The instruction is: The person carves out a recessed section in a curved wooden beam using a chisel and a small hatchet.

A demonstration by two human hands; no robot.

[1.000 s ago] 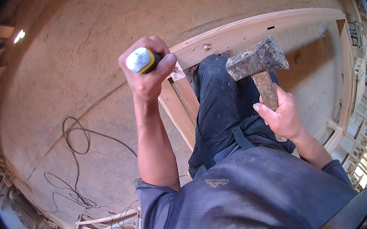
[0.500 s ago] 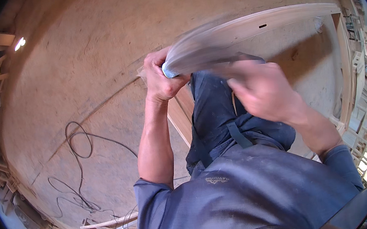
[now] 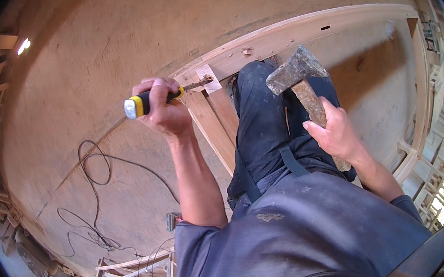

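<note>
The left hand (image 3: 162, 108) grips a chisel (image 3: 165, 97), its tip on the wooden frame (image 3: 297, 30). The right hand (image 3: 336, 133) is closed around a hammer (image 3: 303, 82).

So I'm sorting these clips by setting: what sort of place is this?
Most likely a woodworking or joinery workshop. The left hand holds a chisel to a large wooden frame, the right hand grips a hammer, and more wooden frames stand about.

Rough dull metal hammer head (image 3: 295, 70), pale smooth wood frame (image 3: 297, 30)
</note>
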